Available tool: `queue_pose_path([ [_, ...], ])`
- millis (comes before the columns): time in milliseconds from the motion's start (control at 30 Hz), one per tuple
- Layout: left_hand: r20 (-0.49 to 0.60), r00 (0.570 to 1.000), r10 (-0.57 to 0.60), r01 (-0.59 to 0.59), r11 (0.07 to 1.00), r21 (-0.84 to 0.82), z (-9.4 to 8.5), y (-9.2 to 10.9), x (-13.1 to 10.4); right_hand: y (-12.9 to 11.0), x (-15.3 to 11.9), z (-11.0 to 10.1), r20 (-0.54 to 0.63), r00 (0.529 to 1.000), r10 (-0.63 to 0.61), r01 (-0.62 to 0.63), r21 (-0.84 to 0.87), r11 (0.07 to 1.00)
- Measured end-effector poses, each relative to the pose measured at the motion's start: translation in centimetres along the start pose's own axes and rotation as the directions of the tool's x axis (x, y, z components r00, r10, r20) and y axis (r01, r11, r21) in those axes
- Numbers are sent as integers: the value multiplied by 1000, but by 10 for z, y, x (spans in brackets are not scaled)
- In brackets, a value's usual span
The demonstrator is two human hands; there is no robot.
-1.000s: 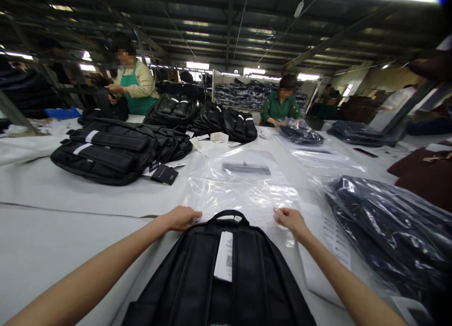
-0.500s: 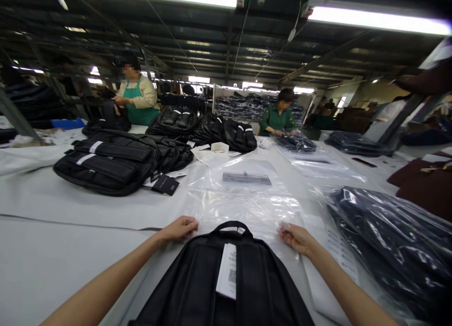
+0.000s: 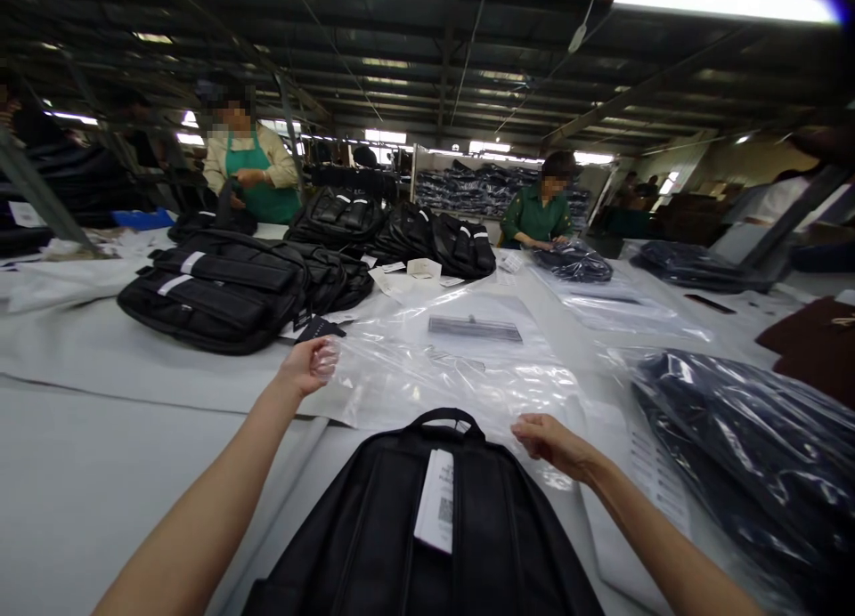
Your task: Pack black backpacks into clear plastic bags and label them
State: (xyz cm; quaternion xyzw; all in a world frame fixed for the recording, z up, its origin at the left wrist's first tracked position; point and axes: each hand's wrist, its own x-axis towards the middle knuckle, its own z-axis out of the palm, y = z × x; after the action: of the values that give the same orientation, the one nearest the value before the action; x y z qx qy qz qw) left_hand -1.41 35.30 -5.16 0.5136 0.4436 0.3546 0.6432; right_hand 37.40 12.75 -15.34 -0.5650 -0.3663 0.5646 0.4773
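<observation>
A clear plastic bag (image 3: pixel 414 380) lies in front of me, its near edge by the top of a black backpack (image 3: pixel 374 536). My left hand (image 3: pixel 313 365) is closed on the bag's left side and holds it a little raised, pulling creases across the film. At the bag's right near corner, my right hand (image 3: pixel 544 440) pinches the plastic. The backpack lies with its top handle (image 3: pixel 444 416) pointing away from me; a white printed tag (image 3: pixel 436 500) rests on it between two long straps. Its lower part is out of frame.
Black backpacks (image 3: pixel 214 291) with tags lie at the left and along the back. Navy bags in clear plastic (image 3: pixel 754 438) are piled at the right. Across the table, one person in a green apron (image 3: pixel 257 171) and another in a green shirt (image 3: pixel 542 208) handle bags.
My left hand has moved up and to the left, lifting and stretching the plastic bag's edge. The right hand stays near the same corner. My view has tilted down slightly.
</observation>
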Motion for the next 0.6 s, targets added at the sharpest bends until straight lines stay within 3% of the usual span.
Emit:
queue_pose_path([
  [67,48,997,61,-64,996,68,2,5,-13,-5,5,-5,-113,992,-58,51,-68,996],
  [133,119,987,111,-131,975,179,7,9,-25,-11,12,-13,-304,939,-164,128,-135,983],
  [233,216,962,166,-242,886,397,20,11,-35,-16,19,-20,-594,737,-324,216,-248,944],
  [267,243,953,178,-277,836,473,25,8,-36,-14,20,-19,-647,669,-367,227,-293,929],
  [300,270,945,184,-307,779,546,30,2,-36,-10,20,-17,-651,630,-423,231,-363,903],
  [333,301,937,177,-332,718,612,35,-7,-36,-4,19,-13,-609,628,-484,233,-445,864],
  [367,339,928,155,-353,656,667,40,-17,-37,3,17,-8,-531,656,-536,240,-526,816],
  [467,453,891,23,-402,505,764,49,-52,-43,31,8,7,-257,793,-553,281,-651,705],
  [600,530,840,-114,-440,427,790,50,-73,-50,50,-7,19,-144,888,-436,267,-612,745],
])
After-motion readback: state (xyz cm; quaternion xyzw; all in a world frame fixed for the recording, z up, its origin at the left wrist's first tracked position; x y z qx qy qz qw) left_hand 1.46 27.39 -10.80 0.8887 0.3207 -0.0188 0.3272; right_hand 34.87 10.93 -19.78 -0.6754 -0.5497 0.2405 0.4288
